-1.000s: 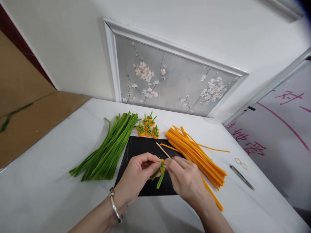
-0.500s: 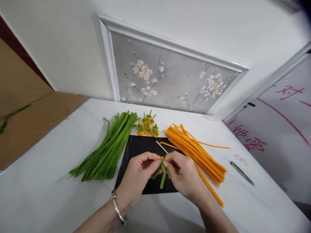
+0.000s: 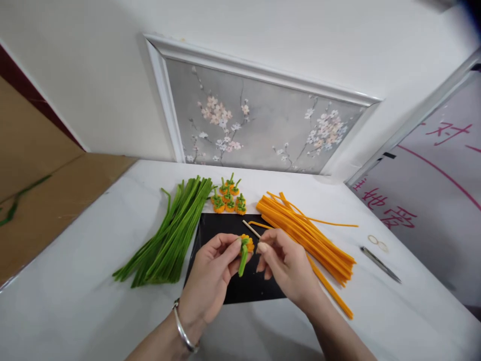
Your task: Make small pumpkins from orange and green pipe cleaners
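Between the thumb and fingers of my left hand [image 3: 216,268] is a small orange pipe-cleaner pumpkin [image 3: 247,242] with a green pipe-cleaner stem [image 3: 243,263] hanging toward me. Just to its right, apart from it, my right hand [image 3: 287,265] has thumb and index finger pinched together; whether anything is in them I cannot make out. A thin wooden stick [image 3: 251,228] lies on the black mat [image 3: 250,288], its lower end by my right fingertips. Several finished-looking orange pumpkins with green tops [image 3: 229,196] stand behind the mat.
To the left lies a bundle of green pipe cleaners [image 3: 169,235], to the right a bundle of orange ones [image 3: 308,238]. Tweezers [image 3: 380,264] and two rubber bands [image 3: 378,242] are at the far right. Cardboard [image 3: 67,200] borders the left; a whiteboard [image 3: 424,200] stands right.
My right hand has come off the pumpkin and moved slightly right. My left hand has turned the pumpkin, so more of its orange loops show. The view has shifted a little.
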Available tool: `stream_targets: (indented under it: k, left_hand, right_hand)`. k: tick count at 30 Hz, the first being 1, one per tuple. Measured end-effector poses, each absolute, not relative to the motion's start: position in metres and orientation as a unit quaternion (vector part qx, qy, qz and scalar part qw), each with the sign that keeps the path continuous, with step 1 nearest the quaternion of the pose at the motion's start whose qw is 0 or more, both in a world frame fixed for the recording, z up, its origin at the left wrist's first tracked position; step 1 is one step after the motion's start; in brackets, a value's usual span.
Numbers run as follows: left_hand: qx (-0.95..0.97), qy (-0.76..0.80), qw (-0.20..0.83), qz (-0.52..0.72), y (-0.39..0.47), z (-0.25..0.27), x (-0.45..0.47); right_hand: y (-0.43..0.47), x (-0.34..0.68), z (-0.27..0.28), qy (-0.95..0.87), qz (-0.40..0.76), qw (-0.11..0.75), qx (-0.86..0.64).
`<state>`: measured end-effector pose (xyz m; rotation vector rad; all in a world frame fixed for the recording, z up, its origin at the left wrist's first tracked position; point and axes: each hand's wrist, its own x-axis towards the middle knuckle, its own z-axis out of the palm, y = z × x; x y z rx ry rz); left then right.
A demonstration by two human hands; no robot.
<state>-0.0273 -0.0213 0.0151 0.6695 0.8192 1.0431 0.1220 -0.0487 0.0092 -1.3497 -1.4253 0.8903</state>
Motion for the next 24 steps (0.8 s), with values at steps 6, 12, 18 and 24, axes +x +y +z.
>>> stream_targets:
  k: [6,12,18,24]
  left_hand:
    - [0.304,0.338,0.767,0.452,-0.023,0.017,-0.025]
    - [0.408,0.388,0.746,0.357,-0.018,0.016,-0.030]
    - [0.461,0.404,0.693,0.379,-0.013,0.009,-0.032]
    - [0.591,0.426,0.533,0.430,-0.014,0.003,-0.031]
  right_hand:
    - [-0.049,0.120,0.001,-0.582,0.394,0.477,-0.527]
    - [-0.047,0.130,0.004,-0.632,0.331,0.432,-0.552]
    - [-0.050,0.136,0.013,-0.647,0.279,0.437,-0.559]
    - [-0.057,0.133,0.024,-0.684,0.253,0.399,-0.555]
